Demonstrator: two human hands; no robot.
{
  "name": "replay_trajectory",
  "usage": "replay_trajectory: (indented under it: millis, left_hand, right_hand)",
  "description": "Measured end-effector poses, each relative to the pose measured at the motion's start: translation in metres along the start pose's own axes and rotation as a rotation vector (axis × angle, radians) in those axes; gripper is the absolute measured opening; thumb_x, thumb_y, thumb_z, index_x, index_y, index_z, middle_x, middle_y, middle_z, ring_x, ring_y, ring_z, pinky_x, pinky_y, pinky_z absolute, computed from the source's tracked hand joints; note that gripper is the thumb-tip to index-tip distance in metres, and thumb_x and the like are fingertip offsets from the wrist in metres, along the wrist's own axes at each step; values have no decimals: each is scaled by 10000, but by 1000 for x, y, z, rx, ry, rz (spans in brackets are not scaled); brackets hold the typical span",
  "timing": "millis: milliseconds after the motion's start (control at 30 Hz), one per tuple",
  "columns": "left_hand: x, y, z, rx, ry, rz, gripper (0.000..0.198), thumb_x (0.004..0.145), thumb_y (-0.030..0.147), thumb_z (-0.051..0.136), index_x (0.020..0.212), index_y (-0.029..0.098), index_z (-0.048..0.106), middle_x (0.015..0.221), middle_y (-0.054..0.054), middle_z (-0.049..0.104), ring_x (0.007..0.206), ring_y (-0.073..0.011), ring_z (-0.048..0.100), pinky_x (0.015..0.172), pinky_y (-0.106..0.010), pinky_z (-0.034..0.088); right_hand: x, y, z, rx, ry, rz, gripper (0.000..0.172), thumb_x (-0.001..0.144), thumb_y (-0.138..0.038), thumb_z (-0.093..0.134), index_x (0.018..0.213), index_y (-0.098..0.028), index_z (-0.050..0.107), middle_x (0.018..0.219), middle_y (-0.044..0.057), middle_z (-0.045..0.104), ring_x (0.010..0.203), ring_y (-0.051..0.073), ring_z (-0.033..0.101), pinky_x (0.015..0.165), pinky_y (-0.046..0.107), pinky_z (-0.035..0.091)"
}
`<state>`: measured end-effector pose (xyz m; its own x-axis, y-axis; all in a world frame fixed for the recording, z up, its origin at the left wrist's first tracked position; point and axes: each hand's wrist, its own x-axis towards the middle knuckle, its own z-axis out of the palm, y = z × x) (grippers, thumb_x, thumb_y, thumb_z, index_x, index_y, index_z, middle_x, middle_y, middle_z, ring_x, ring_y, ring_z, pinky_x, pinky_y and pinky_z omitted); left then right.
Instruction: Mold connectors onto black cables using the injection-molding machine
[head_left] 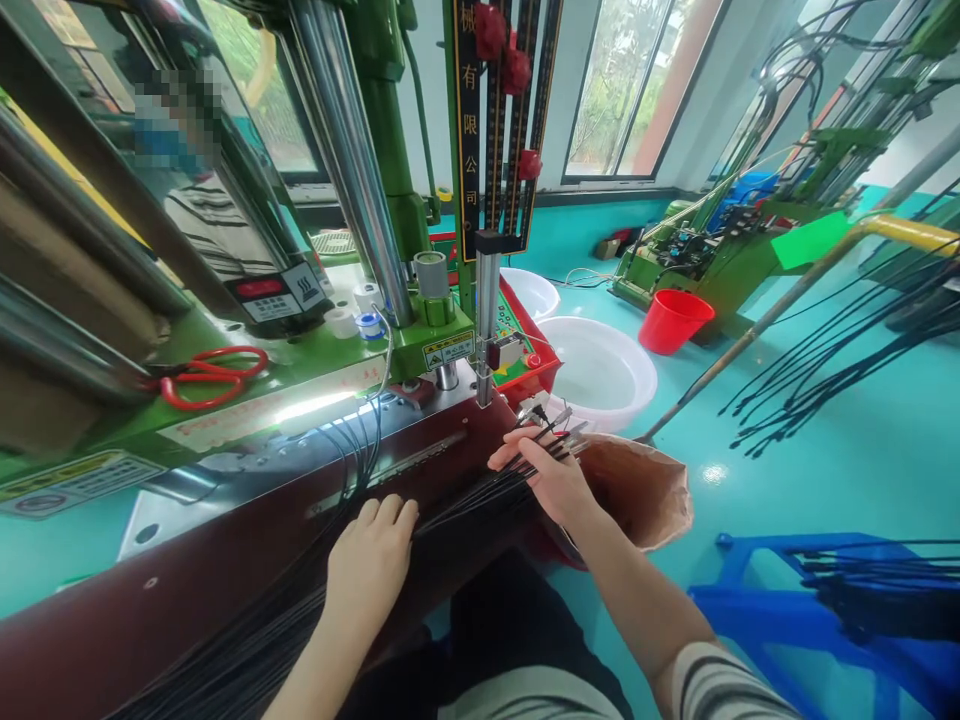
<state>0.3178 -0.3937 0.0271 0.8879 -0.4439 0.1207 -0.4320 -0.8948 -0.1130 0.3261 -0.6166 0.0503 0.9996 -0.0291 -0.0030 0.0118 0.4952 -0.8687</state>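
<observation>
The bundle of black cables (pixel 465 507) is pinned against the machine edge (pixel 225 560) under the curled left hand (pixel 371 562), whose grip beneath cannot be told, so that the strands pinched just beyond it by the right hand (pixel 547 478) lie taut and fanned.

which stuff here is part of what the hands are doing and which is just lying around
In use:
left hand resting on the black cable bundle
right hand pinching it near the metal-tipped ends

Lying about:
red scissors
tape rolls
white basin
red bucket
</observation>
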Motion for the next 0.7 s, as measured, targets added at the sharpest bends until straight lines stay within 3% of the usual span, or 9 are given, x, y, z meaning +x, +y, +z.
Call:
replay_trajectory:
  millis: [167,300,467,600,700]
  left_hand:
    - [-8,-7,8,2,238,16,294,791,74,388,1007,135,577,1011,-96,616,901,-229,524,778,-362,428]
    - [-10,-12,6,-58,362,17,358,755,23,374,1051,146,536,1024,-80,624,911,-222,533,820,-365,425]
    - [-20,-8,-1,-172,442,72,371,730,3,366,1046,147,494,860,-82,638,768,-193,575,715,-332,458]
    - [-50,3,0,-319,396,235,307,760,68,396,1019,186,513,788,-62,640,684,-169,593,650,-297,463]
    - [-80,11,7,-449,82,300,198,763,111,428,866,206,568,715,-48,631,619,-162,592,583,-266,454]
  right_hand:
    - [0,1,0,62,21,29,133,755,-275,584,803,-154,610,697,37,678,705,189,634,746,380,468]
    - [-2,9,-4,105,-26,166,201,783,-310,553,777,-124,630,731,75,680,742,202,633,729,369,471]
    - [-2,13,-5,166,-49,262,299,776,-340,552,980,-125,591,878,109,678,818,218,634,807,401,442]
    - [2,6,0,204,-46,235,296,790,-341,543,1031,-170,561,981,94,651,873,204,620,823,390,439]
    - [-2,5,9,160,-187,230,264,806,-371,519,866,-136,623,829,76,664,756,179,628,800,362,452]
